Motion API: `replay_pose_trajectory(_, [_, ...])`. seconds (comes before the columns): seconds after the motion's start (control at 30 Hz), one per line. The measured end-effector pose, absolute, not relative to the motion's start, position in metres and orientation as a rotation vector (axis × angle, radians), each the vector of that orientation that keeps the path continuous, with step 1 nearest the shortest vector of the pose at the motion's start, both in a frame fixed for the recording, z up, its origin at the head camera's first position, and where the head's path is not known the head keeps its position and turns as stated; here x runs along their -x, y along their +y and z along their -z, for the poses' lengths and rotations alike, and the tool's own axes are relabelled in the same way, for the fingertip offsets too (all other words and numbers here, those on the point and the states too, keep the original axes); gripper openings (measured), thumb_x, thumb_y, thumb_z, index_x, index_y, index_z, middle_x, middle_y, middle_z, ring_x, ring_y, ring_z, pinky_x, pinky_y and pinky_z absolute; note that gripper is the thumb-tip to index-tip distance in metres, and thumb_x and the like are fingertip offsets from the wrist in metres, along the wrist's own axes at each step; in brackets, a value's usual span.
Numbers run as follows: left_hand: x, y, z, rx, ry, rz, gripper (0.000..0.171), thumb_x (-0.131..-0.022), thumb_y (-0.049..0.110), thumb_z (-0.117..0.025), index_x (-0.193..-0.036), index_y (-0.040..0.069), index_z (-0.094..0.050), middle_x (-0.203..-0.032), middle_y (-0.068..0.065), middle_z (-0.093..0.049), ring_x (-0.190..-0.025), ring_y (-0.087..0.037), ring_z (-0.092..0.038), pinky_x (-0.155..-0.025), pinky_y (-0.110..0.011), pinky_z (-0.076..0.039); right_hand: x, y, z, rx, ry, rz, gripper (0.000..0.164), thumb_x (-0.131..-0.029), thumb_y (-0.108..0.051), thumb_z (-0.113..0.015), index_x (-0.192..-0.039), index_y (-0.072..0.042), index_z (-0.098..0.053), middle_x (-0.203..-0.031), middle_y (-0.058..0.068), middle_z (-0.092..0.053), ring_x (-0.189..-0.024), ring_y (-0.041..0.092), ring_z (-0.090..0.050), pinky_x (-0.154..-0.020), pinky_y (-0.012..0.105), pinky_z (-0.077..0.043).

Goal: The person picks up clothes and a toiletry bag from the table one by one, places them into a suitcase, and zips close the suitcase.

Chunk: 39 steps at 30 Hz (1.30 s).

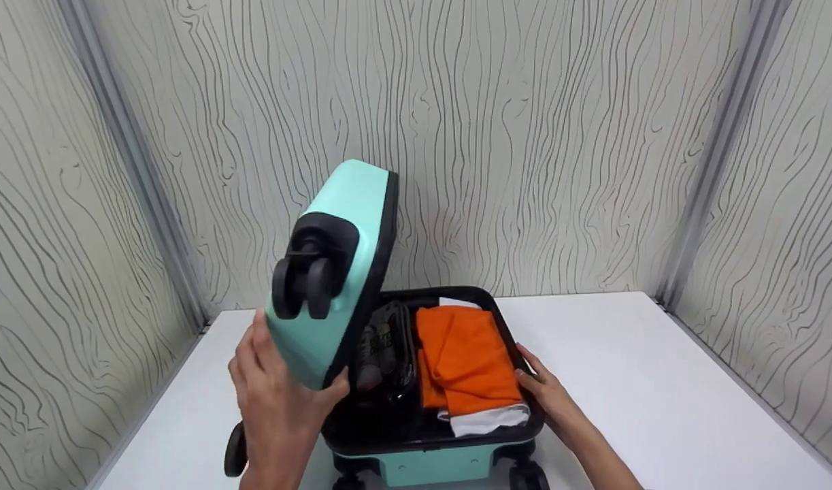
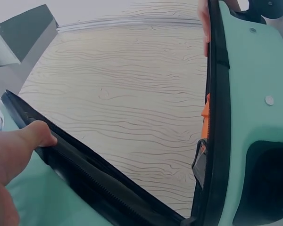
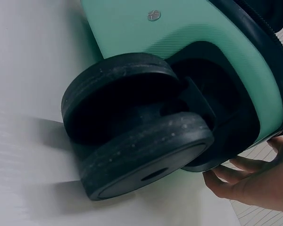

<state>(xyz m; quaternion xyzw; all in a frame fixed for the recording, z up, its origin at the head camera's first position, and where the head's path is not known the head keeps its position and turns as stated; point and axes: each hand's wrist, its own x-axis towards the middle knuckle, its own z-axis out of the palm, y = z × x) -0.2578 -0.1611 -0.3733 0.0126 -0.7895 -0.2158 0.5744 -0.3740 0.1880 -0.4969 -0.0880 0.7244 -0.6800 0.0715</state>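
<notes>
A mint-green suitcase stands partly unfolded, its lid (image 1: 351, 197) tilted up on the left over the black-rimmed base (image 1: 436, 463). My left hand (image 1: 273, 401) grips the lid's edge, thumb on the black zipper rim and fingers on the shell below a black double wheel (image 1: 303, 275). At the base's right side, my right hand (image 1: 552, 401) holds the wall, with the thumb at the rim and the fingers along the outside. Folded orange cloth (image 1: 467, 357) lies in the base over white cloth (image 1: 490, 420). Left of it is a dark see-through pouch (image 1: 388, 340), partly hidden by the lid.
The suitcase is on a white table (image 1: 613, 361) between wood-grain patterned walls (image 1: 456, 136). Black wheels (image 1: 528, 474) stick out from the base's near end. Another wheel (image 1: 235, 449) shows beyond my left wrist.
</notes>
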Motion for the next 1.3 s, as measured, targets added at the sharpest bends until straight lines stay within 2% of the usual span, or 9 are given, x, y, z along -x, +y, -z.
replay_pose_trajectory(0.2, [0.257,-0.151,0.373,-0.003,-1.897,0.481,0.122,-0.038,0.042,-0.088,-0.138,-0.001,-0.032,-0.121,-0.024,-0.047,-0.105,-0.039,-0.045,-0.085,-0.051,-0.042,0.373,0.187,0.496,0.262,2.148,2.058,0.060,-0.098,-0.024,-0.044,-0.150,-0.015,-0.015,-0.154,0.021,-0.011,-0.139,0.035,-0.017,-0.111,0.052,-0.017])
replay_pose_trajectory(0.43, [0.259,-0.138,0.374,0.047,-1.933,0.444,0.124,-0.037,0.041,-0.088,-0.141,0.003,-0.032,-0.124,-0.022,-0.047,-0.103,-0.040,-0.045,-0.081,-0.051,-0.045,0.372,0.186,0.497,0.187,2.128,2.059,0.060,-0.098,-0.031,-0.044,-0.149,-0.020,-0.016,-0.154,0.018,-0.011,-0.140,0.034,-0.017,-0.110,0.053,-0.017])
replay_pose_trajectory(0.63, [0.260,-0.129,0.377,0.098,-1.941,0.394,0.125,-0.034,0.040,-0.089,-0.141,0.004,-0.034,-0.123,-0.022,-0.048,-0.101,-0.040,-0.045,-0.085,-0.053,-0.042,0.367,0.185,0.494,0.223,2.056,2.060,0.061,-0.100,-0.038,-0.036,-0.150,-0.017,-0.009,-0.155,0.019,-0.007,-0.141,0.036,-0.012,-0.110,0.053,-0.017])
replay_pose_trajectory(0.87, [0.261,-0.118,0.381,0.154,-1.954,0.348,0.123,-0.034,0.039,-0.088,-0.140,0.006,-0.037,-0.125,-0.020,-0.048,-0.104,-0.040,-0.044,-0.090,-0.056,-0.037,0.351,0.195,0.495,0.350,2.060,1.948,0.065,-0.100,-0.046,-0.026,-0.150,-0.015,0.001,-0.155,0.020,0.005,-0.141,0.041,0.000,-0.103,0.065,-0.021])
replay_pose_trajectory(1.0, [0.263,-0.108,0.386,0.199,-1.976,0.324,0.123,-0.033,0.036,-0.090,-0.140,0.007,-0.038,-0.127,-0.020,-0.048,-0.108,-0.041,-0.044,-0.092,-0.059,-0.034,0.344,0.201,0.498,0.486,2.024,1.867,0.066,-0.101,-0.042,-0.025,-0.149,-0.013,0.010,-0.153,0.023,0.012,-0.140,0.042,0.004,-0.105,0.059,-0.024])
replay_pose_trajectory(1.13, [0.263,-0.098,0.390,0.239,-1.996,0.266,0.124,-0.031,0.038,-0.091,-0.140,0.009,-0.038,-0.126,-0.019,-0.049,-0.110,-0.041,-0.043,-0.092,-0.060,-0.034,0.342,0.206,0.501,0.571,2.032,1.802,0.070,-0.100,-0.040,-0.033,-0.149,-0.015,0.011,-0.153,0.024,0.009,-0.138,0.041,-0.007,-0.103,0.045,-0.032])
replay_pose_trajectory(1.23, [0.264,-0.090,0.394,0.265,-2.007,0.215,0.124,-0.030,0.038,-0.091,-0.140,0.012,-0.039,-0.126,-0.018,-0.049,-0.110,-0.041,-0.044,-0.092,-0.060,-0.034,0.341,0.210,0.506,0.634,2.071,1.769,0.076,-0.097,-0.042,-0.041,-0.149,-0.018,0.008,-0.154,0.020,0.005,-0.138,0.037,-0.006,-0.102,0.034,-0.032])
replay_pose_trajectory(1.3, [0.265,-0.086,0.396,0.282,-2.001,0.185,0.122,-0.030,0.036,-0.090,-0.139,0.013,-0.041,-0.126,-0.017,-0.050,-0.110,-0.041,-0.045,-0.091,-0.060,-0.035,0.341,0.212,0.509,0.660,2.085,1.757,0.080,-0.094,-0.045,-0.044,-0.150,-0.020,0.007,-0.156,0.016,0.005,-0.139,0.035,-0.004,-0.102,0.031,-0.031])
